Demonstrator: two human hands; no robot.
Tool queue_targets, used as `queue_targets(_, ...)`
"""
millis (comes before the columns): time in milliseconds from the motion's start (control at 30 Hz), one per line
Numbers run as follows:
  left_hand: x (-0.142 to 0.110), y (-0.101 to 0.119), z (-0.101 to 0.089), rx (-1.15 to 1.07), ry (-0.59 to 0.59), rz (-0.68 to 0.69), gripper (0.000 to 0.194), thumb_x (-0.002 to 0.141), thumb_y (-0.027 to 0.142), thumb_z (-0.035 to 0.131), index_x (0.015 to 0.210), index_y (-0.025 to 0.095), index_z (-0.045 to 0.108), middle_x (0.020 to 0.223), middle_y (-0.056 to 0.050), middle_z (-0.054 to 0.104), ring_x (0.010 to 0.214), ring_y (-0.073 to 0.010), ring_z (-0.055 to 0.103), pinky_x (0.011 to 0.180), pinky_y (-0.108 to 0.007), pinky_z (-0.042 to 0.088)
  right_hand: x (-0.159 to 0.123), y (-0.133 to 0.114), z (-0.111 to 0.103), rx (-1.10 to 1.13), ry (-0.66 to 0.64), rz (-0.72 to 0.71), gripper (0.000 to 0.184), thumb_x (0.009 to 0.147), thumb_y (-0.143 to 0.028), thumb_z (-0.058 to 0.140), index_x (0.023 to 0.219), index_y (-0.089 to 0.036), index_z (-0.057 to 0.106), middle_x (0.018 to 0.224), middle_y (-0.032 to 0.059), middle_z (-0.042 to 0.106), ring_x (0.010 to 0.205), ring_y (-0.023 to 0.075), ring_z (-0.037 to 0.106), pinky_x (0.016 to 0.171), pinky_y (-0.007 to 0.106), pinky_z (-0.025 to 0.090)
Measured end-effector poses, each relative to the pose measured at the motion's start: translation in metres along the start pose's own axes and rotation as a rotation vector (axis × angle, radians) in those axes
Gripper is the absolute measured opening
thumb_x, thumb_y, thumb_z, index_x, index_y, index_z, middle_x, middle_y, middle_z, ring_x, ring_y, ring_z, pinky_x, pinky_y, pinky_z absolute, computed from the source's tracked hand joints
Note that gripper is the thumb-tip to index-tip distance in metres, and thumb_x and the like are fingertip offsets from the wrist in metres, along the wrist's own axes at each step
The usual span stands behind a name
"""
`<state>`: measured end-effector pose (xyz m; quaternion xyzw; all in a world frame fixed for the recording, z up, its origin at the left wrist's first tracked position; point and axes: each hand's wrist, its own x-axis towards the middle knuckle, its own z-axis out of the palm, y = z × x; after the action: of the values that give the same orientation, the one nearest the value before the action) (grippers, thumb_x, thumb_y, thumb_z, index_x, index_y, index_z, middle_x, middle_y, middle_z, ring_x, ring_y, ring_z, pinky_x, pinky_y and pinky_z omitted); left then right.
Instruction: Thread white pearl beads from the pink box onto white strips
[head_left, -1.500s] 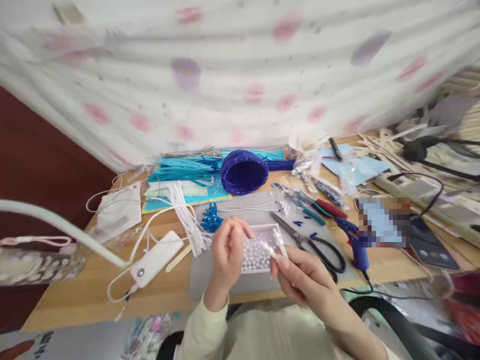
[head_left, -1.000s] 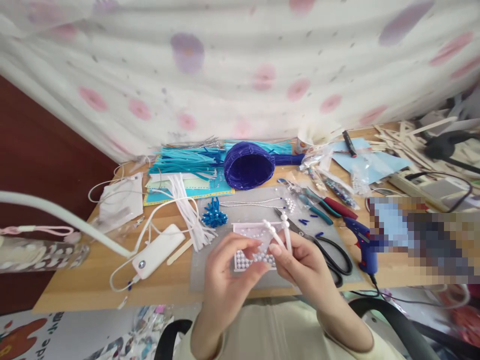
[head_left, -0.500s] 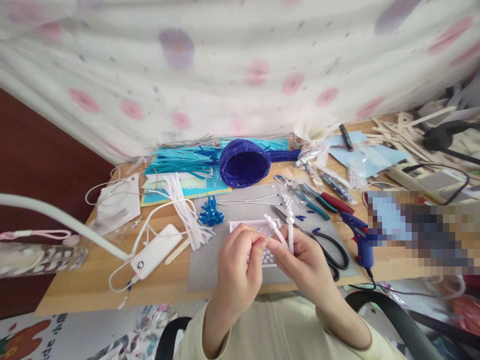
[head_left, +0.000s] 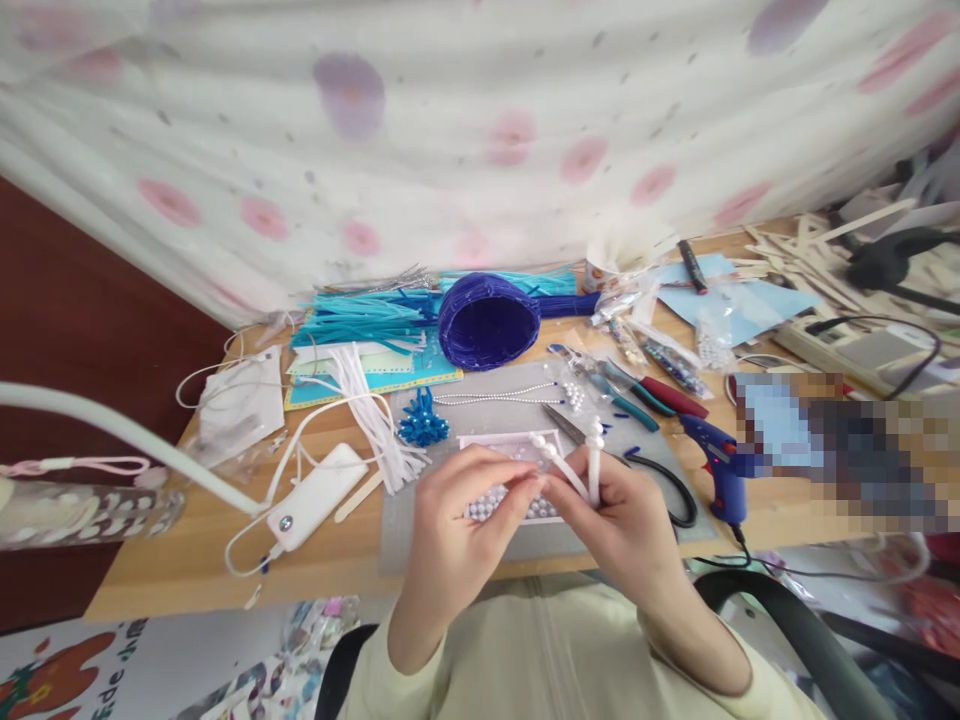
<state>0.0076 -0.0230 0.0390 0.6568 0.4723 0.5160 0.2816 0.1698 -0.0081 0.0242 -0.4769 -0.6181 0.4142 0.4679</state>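
My right hand (head_left: 626, 525) is closed round white pipe cleaners (head_left: 594, 472), two lengths of which stick up between its fingers with white pearl beads (head_left: 595, 436) at their tips. The fingers of my left hand (head_left: 454, 530) are pinched, meeting the right fingertips; what lies in that pinch is too small to make out. Below both hands sits a shallow pale pink box (head_left: 510, 438) of pearl beads (head_left: 484, 503), partly covered by them. Black-handled scissors (head_left: 679, 490) lie beside my right hand. A blue beaded pipe-cleaner flower (head_left: 424, 418) lies beyond my left hand.
A dark blue woven bowl shape (head_left: 489, 322) stands at the back, near turquoise pipe cleaners (head_left: 360, 322). White pipe cleaners (head_left: 371, 415) and a white power bank (head_left: 319, 500) are left. Pliers (head_left: 630, 400) and a blue glue gun (head_left: 720, 465) lie right, on the grey mat's side.
My hands have spread slightly, uncovering more beads in the box. The beaded strands in my right hand have shifted a little right and lower. The fingertips still meet.
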Motion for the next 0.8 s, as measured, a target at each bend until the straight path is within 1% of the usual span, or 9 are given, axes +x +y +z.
queue_targets(133,0.002,0.0,-0.01,0.129,-0.123,0.071,0.015,0.096,0.01,0.063,0.09,0.016,0.075,0.086,-0.005,0.074,0.08,-0.0155,0.069,0.075,-0.026,0.053,-0.003,0.002,-0.003,-0.051,-0.016,-0.007,0.033,0.087,-0.034,0.072,0.061,-0.019,0.059,0.052,-0.0049,0.049,0.048,0.0094,0.039,0.046,0.023,0.03)
queue_targets(300,0.001,0.0,-0.009,0.154,-0.14,0.082,0.015,0.098,0.009,0.06,0.093,0.017,0.071,0.088,-0.004,0.072,0.082,-0.0153,0.067,0.076,-0.026,0.052,-0.002,-0.001,-0.002,-0.02,-0.044,0.051,0.036,0.086,-0.037,0.073,0.059,-0.02,0.056,0.052,-0.0049,0.046,0.049,0.0097,0.037,0.046,0.024,0.029)
queue_targets(467,-0.003,0.0,-0.014,0.088,0.02,-0.016,0.016,0.099,0.013,0.06,0.087,0.021,0.067,0.086,-0.001,0.068,0.082,-0.0155,0.065,0.076,-0.027,0.05,-0.001,-0.005,-0.004,0.052,-0.061,0.111,0.038,0.084,-0.037,0.072,0.058,-0.021,0.051,0.051,-0.0064,0.039,0.049,0.0084,0.031,0.046,0.024,0.026)
queue_targets(600,-0.023,-0.011,-0.049,0.029,0.252,-0.103,0.034,0.104,0.021,0.048,0.072,0.023,0.061,0.073,0.001,0.059,0.074,-0.0165,0.061,0.077,-0.03,0.052,0.001,-0.003,-0.003,0.18,-0.102,0.223,0.043,0.083,-0.048,0.072,0.061,-0.022,0.047,0.05,-0.0075,0.037,0.047,0.0075,0.028,0.043,0.023,0.022)
queue_targets(667,-0.038,-0.018,-0.069,0.171,0.247,-0.192,0.04,0.103,0.022,0.053,0.065,0.023,0.065,0.053,0.006,0.045,0.058,-0.0138,0.055,0.074,-0.027,0.053,0.003,-0.002,-0.001,0.289,-0.158,0.295,0.048,0.081,-0.058,0.073,0.064,-0.023,0.046,0.048,-0.009,0.034,0.044,0.0066,0.025,0.04,0.022,0.019)
queue_targets(700,-0.045,-0.021,-0.077,0.239,0.247,-0.201,0.035,0.1,0.023,0.06,0.066,0.024,0.069,0.057,0.005,0.053,0.061,-0.014,0.059,0.073,-0.026,0.053,0.004,-0.002,0.0,0.342,-0.186,0.327,0.051,0.08,-0.062,0.074,0.064,-0.023,0.045,0.047,-0.0099,0.033,0.043,0.006,0.023,0.04,0.022,0.018)
queue_targets(733,-0.051,-0.023,-0.082,0.275,0.269,-0.22,0.015,0.093,0.023,0.07,0.079,0.025,0.076,0.078,0.002,0.069,0.074,-0.0158,0.066,0.078,-0.028,0.055,0.005,-0.002,0.002,0.385,-0.213,0.353,0.053,0.078,-0.065,0.074,0.065,-0.023,0.044,0.047,-0.0107,0.031,0.042,0.0055,0.021,0.039,0.022,0.017)
queue_targets(767,-0.055,-0.023,-0.084,0.275,0.302,-0.246,0.016,0.087,0.023,0.078,0.102,0.027,0.079,0.101,-0.001,0.075,0.083,-0.0173,0.069,0.086,-0.031,0.056,0.006,-0.003,0.003,0.418,-0.237,0.372,0.055,0.076,-0.067,0.075,0.066,-0.024,0.044,0.046,-0.0113,0.03,0.041,0.005,0.02,0.039,0.021,0.015)
queue_targets(800,-0.056,-0.022,-0.082,0.246,0.332,-0.264,0.033,0.084,0.023,0.08,0.117,0.029,0.076,0.119,-0.002,0.074,0.09,-0.0188,0.071,0.091,-0.033,0.056,0.007,-0.003,0.005,0.442,-0.257,0.383,0.056,0.075,-0.069,0.076,0.066,-0.024,0.043,0.046,-0.0119,0.029,0.041,0.0046,0.019,0.038,0.021,0.014)
